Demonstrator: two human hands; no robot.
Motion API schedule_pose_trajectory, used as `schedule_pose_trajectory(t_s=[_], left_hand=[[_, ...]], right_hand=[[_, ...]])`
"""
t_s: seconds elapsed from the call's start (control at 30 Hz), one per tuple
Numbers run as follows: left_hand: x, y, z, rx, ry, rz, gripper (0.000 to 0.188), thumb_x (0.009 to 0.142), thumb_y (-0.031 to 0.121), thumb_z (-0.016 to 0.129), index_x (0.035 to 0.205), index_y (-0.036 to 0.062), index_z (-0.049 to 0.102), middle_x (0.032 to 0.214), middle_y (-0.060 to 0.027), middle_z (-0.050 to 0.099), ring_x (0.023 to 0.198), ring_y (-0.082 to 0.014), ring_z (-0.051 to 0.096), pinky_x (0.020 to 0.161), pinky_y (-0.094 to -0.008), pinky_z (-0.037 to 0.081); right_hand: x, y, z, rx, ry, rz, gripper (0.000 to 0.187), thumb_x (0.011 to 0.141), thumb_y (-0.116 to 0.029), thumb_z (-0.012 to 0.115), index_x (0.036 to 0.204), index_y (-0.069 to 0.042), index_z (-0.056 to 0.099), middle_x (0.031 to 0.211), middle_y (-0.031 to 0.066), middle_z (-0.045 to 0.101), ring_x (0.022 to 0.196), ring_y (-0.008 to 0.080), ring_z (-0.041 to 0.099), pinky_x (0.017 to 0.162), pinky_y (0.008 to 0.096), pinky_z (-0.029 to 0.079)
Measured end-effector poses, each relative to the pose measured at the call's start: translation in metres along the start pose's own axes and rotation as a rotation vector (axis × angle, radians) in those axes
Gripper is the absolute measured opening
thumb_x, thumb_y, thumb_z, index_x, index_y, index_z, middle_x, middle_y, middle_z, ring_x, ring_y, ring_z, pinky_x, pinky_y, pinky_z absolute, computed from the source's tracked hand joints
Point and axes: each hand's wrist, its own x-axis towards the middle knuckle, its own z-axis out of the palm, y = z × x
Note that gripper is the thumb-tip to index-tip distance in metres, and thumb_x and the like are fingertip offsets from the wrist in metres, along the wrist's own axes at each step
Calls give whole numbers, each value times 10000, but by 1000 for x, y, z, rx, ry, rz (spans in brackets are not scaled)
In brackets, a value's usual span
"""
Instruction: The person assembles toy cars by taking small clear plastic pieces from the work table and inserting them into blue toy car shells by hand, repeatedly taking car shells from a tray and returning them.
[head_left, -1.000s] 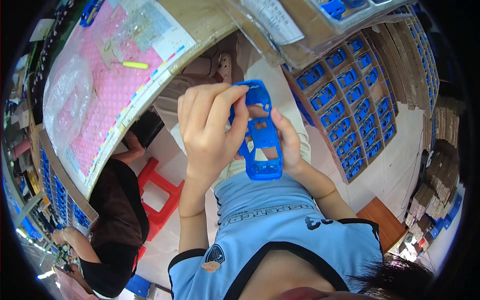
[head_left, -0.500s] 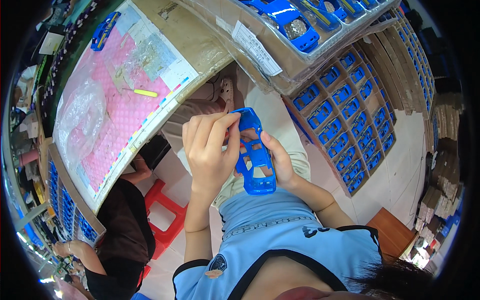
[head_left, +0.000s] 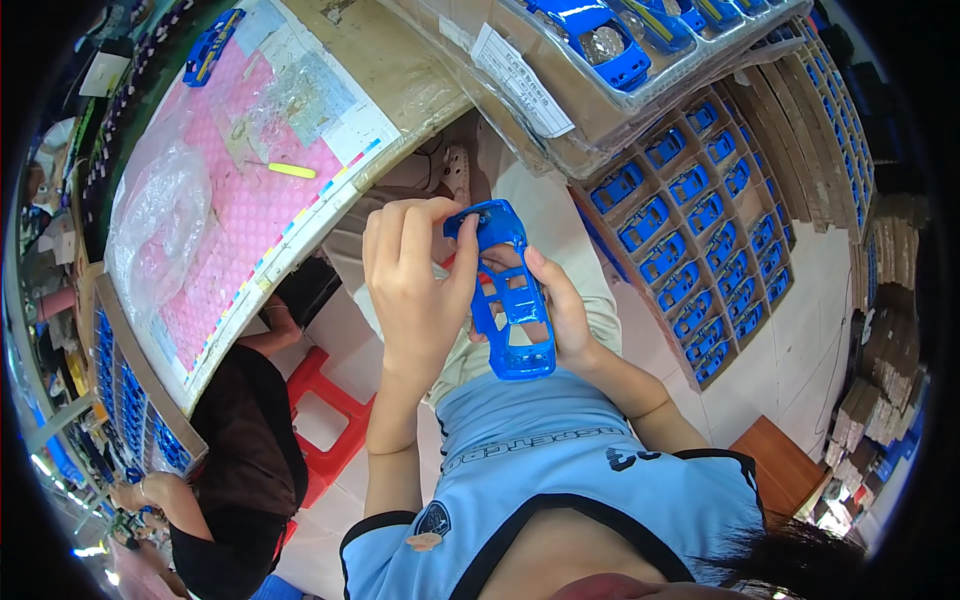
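Between both hands, above my lap, is a blue toy car body shell [head_left: 522, 312] with open window gaps, its hollow underside partly in sight. My left hand [head_left: 415, 265] pinches its far end, thumb inside and fingers over the edge. A bit of red shows behind the left thumb; I cannot make out what it is. My right hand [head_left: 562, 305] grips the shell's right side, its thumb along the edge and the other fingers hidden behind.
Left stands a worktable with a pink mat [head_left: 235, 200], a yellow-handled tool [head_left: 292, 170], clear plastic [head_left: 160, 235] and a blue toy car [head_left: 213, 47]. Right are a divided tray of blue car shells [head_left: 690, 255] and stacked trays [head_left: 600, 110]. A co-worker [head_left: 245, 440] sits beside a red stool [head_left: 335, 425].
The shell has tilted slightly and its far end has moved up and a little left. My left thumb has shifted further inside that end. Both hands keep their hold.
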Motion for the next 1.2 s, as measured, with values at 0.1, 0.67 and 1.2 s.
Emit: schedule_pose_trajectory(t_s=[0.1, 0.67, 1.2], left_hand=[[-2, -1, -1, -35, -20, -39, 200, 672, 7, 685, 832, 34, 567, 769, -82, 529, 697, -244, 505, 634, -351, 394], [1, -2, -7, -42, -113, -118, 130, 707, -34, 642, 813, -5, 572, 758, -98, 570, 687, -209, 554, 636, -299, 436], [0, 1, -5, -106, -126, -178, 156, 693, -26, 632, 799, -5, 519, 741, -118, 501, 657, -258, 510, 593, -360, 413]], right_hand=[[-1, -2, 2, -5, 17, 5, 608, 932, -477, 308, 1283, 13, 381, 1212, 158, 493, 867, 252, 589, 686, 400, 526], [-1, -1, 9, 83, 85, -2, 593, 891, -501, 425, 1182, 14, 462, 900, 147, 603, 694, 227, 641, 631, 325, 545], [-1, 2, 4, 0, 53, 26, 609, 928, -474, 315, 1275, 21, 390, 1204, 160, 488, 901, 247, 578, 666, 421, 536]])
